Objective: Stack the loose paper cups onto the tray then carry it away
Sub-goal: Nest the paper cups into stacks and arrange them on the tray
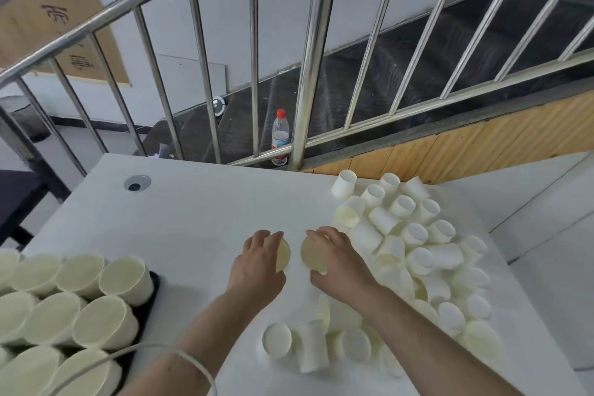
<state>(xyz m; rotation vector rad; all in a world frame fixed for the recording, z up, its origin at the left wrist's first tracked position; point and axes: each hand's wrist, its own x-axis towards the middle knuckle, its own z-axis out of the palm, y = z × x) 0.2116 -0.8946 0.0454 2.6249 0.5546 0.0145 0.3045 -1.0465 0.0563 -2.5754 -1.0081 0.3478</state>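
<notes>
Left hand and right hand each curl fingers round a cup, mouths facing, likely to nest them for the tray.

Single head cam, wide-angle, looking forward and down over the white table; both forearms enter from bottom edge, close range; stair railing behind.

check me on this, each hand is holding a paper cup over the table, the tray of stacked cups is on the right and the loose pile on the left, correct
The sides are swapped. In the head view the tray of stacked cups is on the left and the loose pile on the right. The left hand and right hand do each hold a cup.
</notes>
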